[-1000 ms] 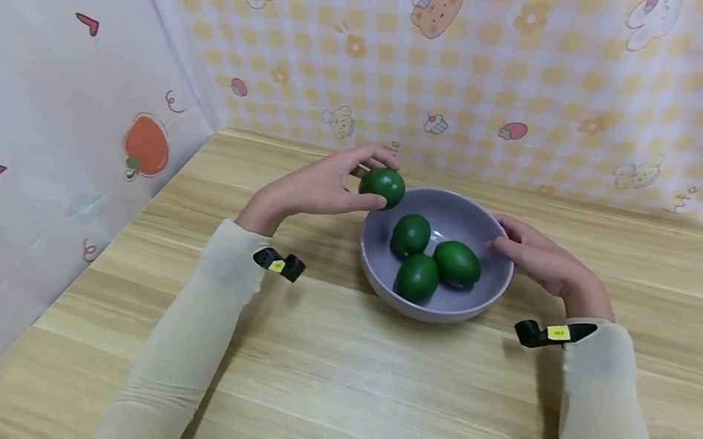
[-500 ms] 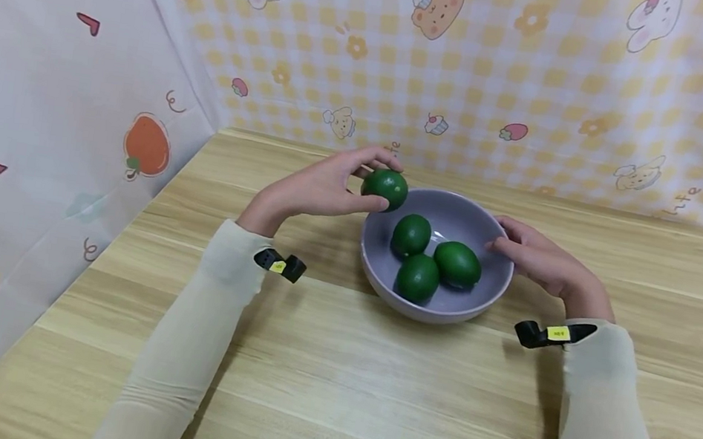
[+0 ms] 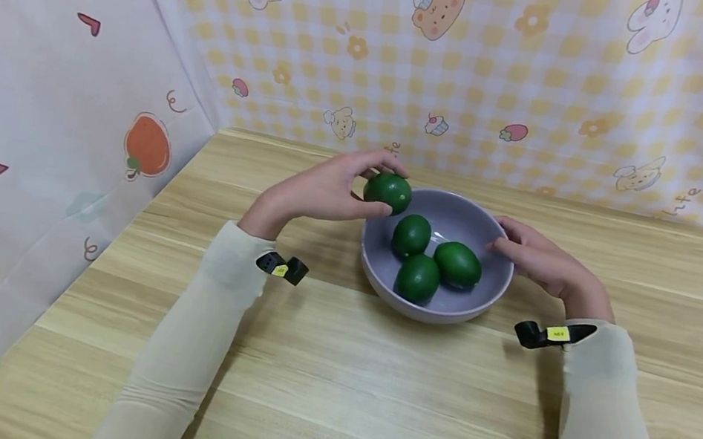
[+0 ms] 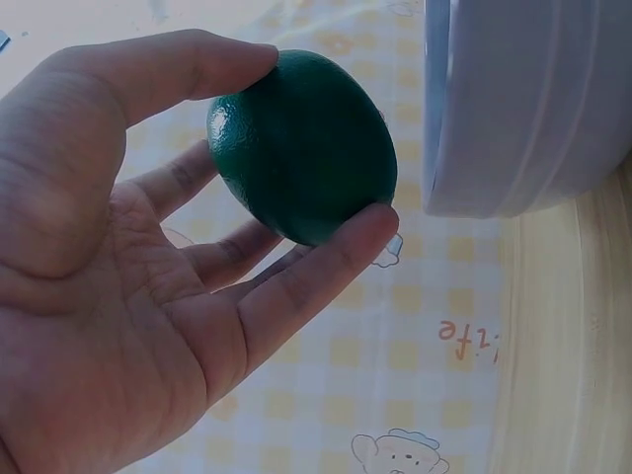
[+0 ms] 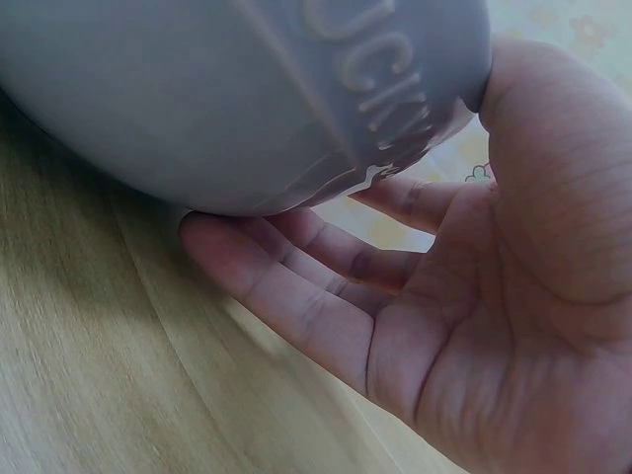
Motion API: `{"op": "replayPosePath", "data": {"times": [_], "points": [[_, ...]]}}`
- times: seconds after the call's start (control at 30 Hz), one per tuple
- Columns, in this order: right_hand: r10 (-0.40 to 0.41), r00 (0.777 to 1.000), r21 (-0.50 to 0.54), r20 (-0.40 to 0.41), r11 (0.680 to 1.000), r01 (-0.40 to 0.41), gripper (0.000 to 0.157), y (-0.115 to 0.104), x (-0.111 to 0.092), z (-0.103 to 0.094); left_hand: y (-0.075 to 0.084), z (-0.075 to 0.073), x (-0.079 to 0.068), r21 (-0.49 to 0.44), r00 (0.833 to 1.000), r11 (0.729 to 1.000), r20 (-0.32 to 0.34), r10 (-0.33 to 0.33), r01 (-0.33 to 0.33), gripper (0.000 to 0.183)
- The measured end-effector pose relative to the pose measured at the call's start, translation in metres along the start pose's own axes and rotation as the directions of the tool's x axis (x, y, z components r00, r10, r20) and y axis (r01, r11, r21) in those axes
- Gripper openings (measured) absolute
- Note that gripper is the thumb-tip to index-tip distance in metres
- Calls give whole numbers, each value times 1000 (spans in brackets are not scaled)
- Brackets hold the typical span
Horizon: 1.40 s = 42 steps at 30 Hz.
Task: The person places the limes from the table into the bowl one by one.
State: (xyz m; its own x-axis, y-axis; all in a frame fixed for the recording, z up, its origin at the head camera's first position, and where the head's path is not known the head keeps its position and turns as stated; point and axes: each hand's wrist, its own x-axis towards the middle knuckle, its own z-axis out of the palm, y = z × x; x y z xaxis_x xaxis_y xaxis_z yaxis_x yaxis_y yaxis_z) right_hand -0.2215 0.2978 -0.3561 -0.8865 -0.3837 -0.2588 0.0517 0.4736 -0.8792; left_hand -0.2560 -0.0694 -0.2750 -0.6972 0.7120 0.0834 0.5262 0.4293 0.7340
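My left hand [image 3: 331, 190] pinches a green lime [image 3: 387, 192] between thumb and fingers, at the left rim of a greyish-purple bowl [image 3: 456, 218]. In the left wrist view this lime [image 4: 306, 148] hangs apart from the bowl's side [image 4: 533, 109]. Inside the bowl lie three more limes: one at the left [image 3: 411, 235], one in front [image 3: 418, 278] and one to the right [image 3: 457, 264]. My right hand [image 3: 541, 261] grips the bowl's right side, thumb at the rim. Its fingers [image 5: 296, 296] reach beneath the curved outer wall, which bears raised letters.
The bowl stands on a light wooden table [image 3: 367, 394]. Behind the table's back edge hangs a yellow checked cloth [image 3: 481, 65] with cartoon prints. A white printed sheet [image 3: 33, 130] covers the left side. Each sleeve carries a small black wrist device.
My left hand has shifted slightly to the right with the lime, which sits a little further over the bowl's left rim. The right hand and the bowl have barely moved.
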Motion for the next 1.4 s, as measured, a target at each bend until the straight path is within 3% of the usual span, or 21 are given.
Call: {"op": "replayPosePath", "data": {"times": [0.7, 1.4], "points": [[-2, 1000, 3, 1, 1000, 2, 54, 0, -1, 1, 7, 3, -1, 96, 999, 995, 23, 26, -29, 46], [-9, 1000, 9, -3, 1000, 9, 56, 1, 0, 2, 8, 4, -1, 73, 997, 997, 75, 15, -21, 46]]}}
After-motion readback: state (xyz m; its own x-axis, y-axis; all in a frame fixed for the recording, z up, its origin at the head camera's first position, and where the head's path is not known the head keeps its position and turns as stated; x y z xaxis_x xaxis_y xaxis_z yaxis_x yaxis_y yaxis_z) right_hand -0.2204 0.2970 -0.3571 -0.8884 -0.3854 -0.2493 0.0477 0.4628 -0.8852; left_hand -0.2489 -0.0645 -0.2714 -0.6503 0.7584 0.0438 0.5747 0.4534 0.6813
